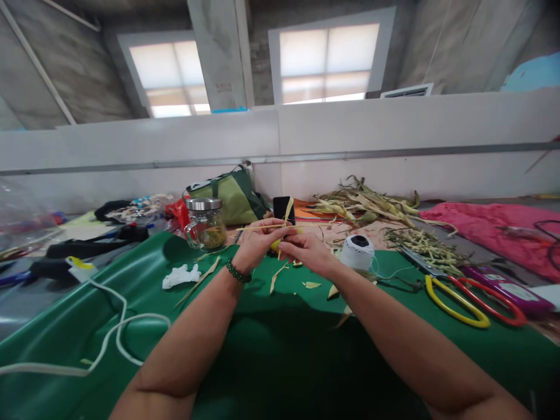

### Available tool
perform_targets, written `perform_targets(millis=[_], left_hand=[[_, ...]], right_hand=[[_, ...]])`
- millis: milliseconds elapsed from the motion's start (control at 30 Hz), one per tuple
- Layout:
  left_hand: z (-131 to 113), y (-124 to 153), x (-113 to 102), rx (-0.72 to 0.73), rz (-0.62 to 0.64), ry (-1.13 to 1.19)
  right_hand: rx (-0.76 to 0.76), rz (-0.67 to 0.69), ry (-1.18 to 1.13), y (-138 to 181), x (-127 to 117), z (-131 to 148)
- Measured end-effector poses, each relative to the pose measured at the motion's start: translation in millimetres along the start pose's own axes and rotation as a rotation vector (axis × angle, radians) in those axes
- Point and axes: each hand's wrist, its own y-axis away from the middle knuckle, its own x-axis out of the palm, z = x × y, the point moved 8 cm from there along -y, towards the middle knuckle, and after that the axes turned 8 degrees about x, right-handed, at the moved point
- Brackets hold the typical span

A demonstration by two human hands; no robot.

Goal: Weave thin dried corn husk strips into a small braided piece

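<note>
Both hands meet over the far part of the green sheet (262, 315). My left hand (261, 238), with a dark green bead bracelet (238, 272) at the wrist, is closed on a pale yellow husk strip (289, 209). One part of the strip stands upright above the fingers, while a thin length runs sideways across them. My right hand (306, 249) pinches the same strip from the other side, its fingertips touching the left ones. The exact grip between the fingertips is partly hidden. Loose husk scraps (276, 279) lie just below the hands.
Right of the hands stand a white thread spool (357, 252) and large scissors (459, 297) with yellow and red handles. Dried husks (363, 204) are heaped behind. To the left are a lidded glass jar (206, 224), a crumpled white tissue (181, 276) and a white cable (118, 315).
</note>
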Motion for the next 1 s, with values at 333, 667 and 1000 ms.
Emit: perform_targets(millis=[333, 667, 1000], left_hand=[[-15.3, -0.7, -2.6, 0.088, 0.002, -0.075], [-10.9, -1.7, 5.9, 0.090, 0.147, 0.052], [-3.5, 7.5, 19.7, -0.095, 0.382, 0.216]], right_hand=[[-0.253, -0.167, 0.283, 12.5, 3.6, 10.6], [-0.115, -0.254, -0.200, -8.1, -30.1, -9.1], [-0.223, -0.416, -0.168, 7.9, -63.2, 12.2]])
